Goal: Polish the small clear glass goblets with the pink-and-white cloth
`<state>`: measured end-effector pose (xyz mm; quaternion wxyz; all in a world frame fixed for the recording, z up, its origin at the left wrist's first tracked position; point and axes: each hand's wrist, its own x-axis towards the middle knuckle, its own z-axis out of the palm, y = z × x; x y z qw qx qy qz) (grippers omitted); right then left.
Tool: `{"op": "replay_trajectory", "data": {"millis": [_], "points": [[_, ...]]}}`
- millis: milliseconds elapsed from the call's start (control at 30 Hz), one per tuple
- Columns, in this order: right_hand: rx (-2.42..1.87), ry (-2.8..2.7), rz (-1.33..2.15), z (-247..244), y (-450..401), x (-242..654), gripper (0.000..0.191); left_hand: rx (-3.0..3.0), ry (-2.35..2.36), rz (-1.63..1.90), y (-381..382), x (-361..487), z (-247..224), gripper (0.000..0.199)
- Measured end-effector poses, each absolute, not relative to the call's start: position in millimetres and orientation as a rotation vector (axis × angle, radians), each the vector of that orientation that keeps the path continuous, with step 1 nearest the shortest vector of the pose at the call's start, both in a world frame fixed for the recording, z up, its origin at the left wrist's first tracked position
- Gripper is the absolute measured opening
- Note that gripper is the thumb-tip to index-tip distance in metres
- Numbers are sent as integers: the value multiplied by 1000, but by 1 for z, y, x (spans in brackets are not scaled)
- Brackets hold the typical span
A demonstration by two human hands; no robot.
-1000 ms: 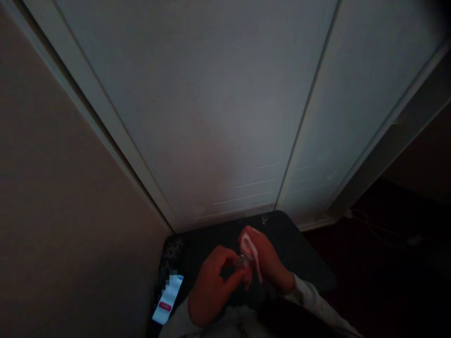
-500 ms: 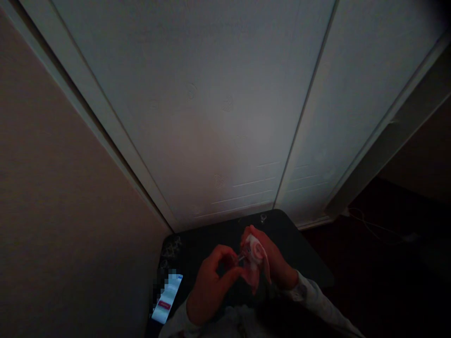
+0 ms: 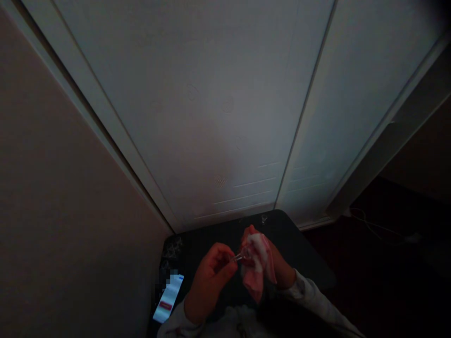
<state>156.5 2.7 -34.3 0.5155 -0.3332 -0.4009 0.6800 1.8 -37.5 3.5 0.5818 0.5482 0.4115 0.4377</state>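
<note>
- The left hand (image 3: pixel 210 281) pinches one end of a thin clear piece (image 3: pixel 238 257) between thumb and fingers; its other end meets the cloth (image 3: pixel 254 281).
- The right hand (image 3: pixel 281 264) is clamped on that pink and white cloth, mostly behind it (how the fingers lie inside, I cannot tell).
- The piece is between the two hands, above the dark table (image 3: pixel 204 241).
- The step in hand looks like wiping the piece with the cloth, though the dim light makes this only a judgement.
- The next move seems to call for a steady left pinch and a light right grip, since so slender a piece could slip or bend.
- A small clear item (image 3: pixel 264 218) lies near the table's far edge, well apart from the left hand.
- Writing: the phone (image 3: pixel 171 293) at left shows a red button, its lettering too small to read; no brand is legible.
</note>
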Motion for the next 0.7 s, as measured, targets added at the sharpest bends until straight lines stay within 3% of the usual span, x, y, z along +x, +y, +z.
{"op": "replay_trajectory", "data": {"millis": [300, 433, 700], "points": [[-975, -975, 1345, -22, 3, 162, 29, 1024, 801, 1058, -36, 0, -2, 38], [-1095, -936, 1238, -13, 0, 161, 31, 1074, 808, 1048, -35, -1, -3, 35], [-906, -1084, 1436, -13, -8, 165, 40, 1001, 967, 1217, -29, 1, -5, 37]]}}
